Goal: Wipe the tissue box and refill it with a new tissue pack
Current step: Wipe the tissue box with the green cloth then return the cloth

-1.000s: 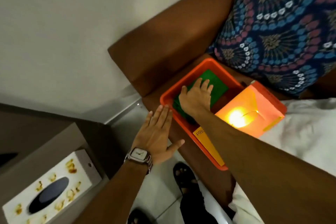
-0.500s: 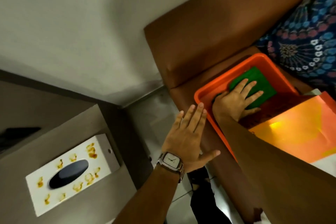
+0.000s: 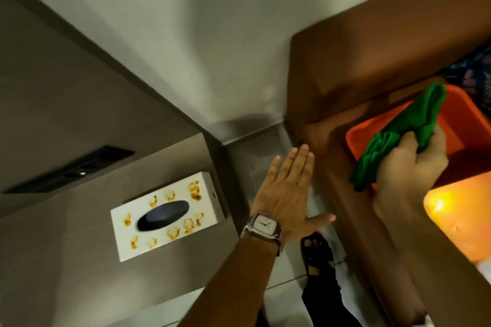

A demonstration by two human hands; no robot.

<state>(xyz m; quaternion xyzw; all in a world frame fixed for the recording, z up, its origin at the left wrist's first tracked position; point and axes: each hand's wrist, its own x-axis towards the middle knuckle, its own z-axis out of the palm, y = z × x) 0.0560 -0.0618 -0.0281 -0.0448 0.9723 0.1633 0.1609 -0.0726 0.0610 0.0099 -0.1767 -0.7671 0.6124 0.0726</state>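
Observation:
A white tissue box (image 3: 183, 236) with yellow flower prints and a dark oval slot lies on the grey side table (image 3: 66, 247) at the lower left. My right hand (image 3: 409, 167) grips a crumpled green cloth (image 3: 393, 138) and holds it above the near corner of the orange tray (image 3: 467, 114) on the brown sofa. My left hand (image 3: 287, 194), with a wristwatch, hovers flat and open between the table and the sofa, fingers spread, holding nothing. An orange glossy pack (image 3: 462, 220) lies at the right edge, partly cut off.
The brown sofa arm and back (image 3: 372, 66) fill the upper right, with a patterned cushion (image 3: 475, 74) behind the tray. A dark socket strip (image 3: 71, 170) is set in the table's back panel. My sandalled foot (image 3: 316, 255) stands on the tiled floor between table and sofa.
My right hand has closed on the green cloth and lifted it out of the tray, bunched up. The view has swung left, bringing the tissue box nearer the centre. The left hand stays open.

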